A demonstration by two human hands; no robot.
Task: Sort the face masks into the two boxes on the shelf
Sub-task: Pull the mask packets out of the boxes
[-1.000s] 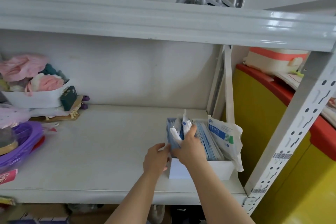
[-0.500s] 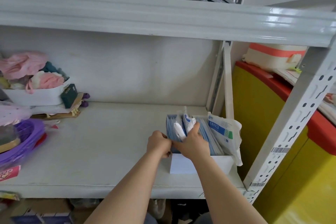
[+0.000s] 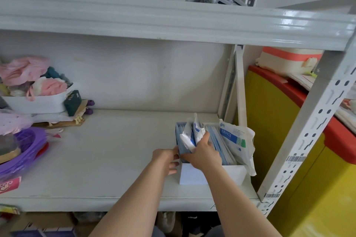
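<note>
A white box [image 3: 194, 176] stands at the right end of the shelf, packed with upright face mask packets. My right hand [image 3: 205, 152] is closed around white-and-blue mask packets [image 3: 193, 133] at the box's left side. A stack of blue packets [image 3: 182, 140] stands just left of them. My left hand [image 3: 166, 160] rests against the box's left edge, fingertips touching the blue stack. A larger white mask bag with a blue and green label [image 3: 236, 139] leans out of the box's right side. More blue packets [image 3: 218, 142] fill the middle.
A white tub of pink cloth [image 3: 36, 102] sits at the far left, with a dark green box [image 3: 73, 102] leaning on it. A purple basket [image 3: 25, 150] stands at the left front. The shelf's upright post [image 3: 308, 119] rises at the right beside a yellow and red cabinet [image 3: 273, 117].
The left hand has shifted slightly down along the box's left edge. The right hand keeps its grip on the white-and-blue packets. The view has drifted a little.
</note>
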